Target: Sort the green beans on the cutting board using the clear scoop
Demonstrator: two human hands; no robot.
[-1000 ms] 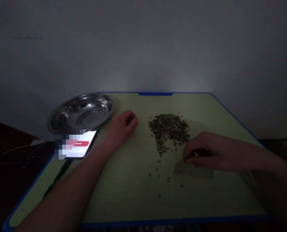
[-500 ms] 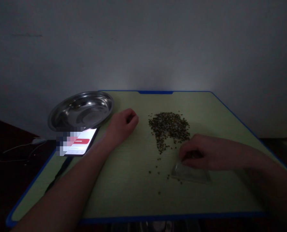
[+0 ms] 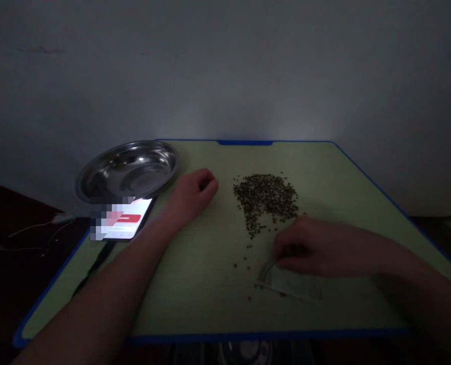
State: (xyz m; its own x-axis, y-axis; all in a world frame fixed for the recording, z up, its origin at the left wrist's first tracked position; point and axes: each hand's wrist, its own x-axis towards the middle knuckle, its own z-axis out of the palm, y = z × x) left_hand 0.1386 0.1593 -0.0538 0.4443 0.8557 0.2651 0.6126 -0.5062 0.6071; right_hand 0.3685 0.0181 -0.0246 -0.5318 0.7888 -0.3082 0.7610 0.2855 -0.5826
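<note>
My right hand [image 3: 305,247] pinches a clear plastic protractor [image 3: 292,283] by its curved upper part, its straight edge toward me and low on the table. Part of the protractor is hidden under the fingers. Beyond it lies a loose pile of small dark brown grains [image 3: 265,195], too small to name exactly. Several stray grains are scattered between the pile and the protractor, and some lie along its straight edge. My left hand [image 3: 193,195] rests on the table left of the pile, fingers curled into a loose fist with nothing visible in them.
A shiny steel basin [image 3: 128,170] sits at the back left of the blue-edged table [image 3: 195,304]. Below it a lit phone [image 3: 128,223] lies near my left forearm, with a dark strap [image 3: 96,266] beside it. A grey wall [image 3: 225,71] stands behind the table.
My right hand has moved a little left and toward me with the protractor, whose straight edge now sits nearer the front. The left hand and the pile look the same.
</note>
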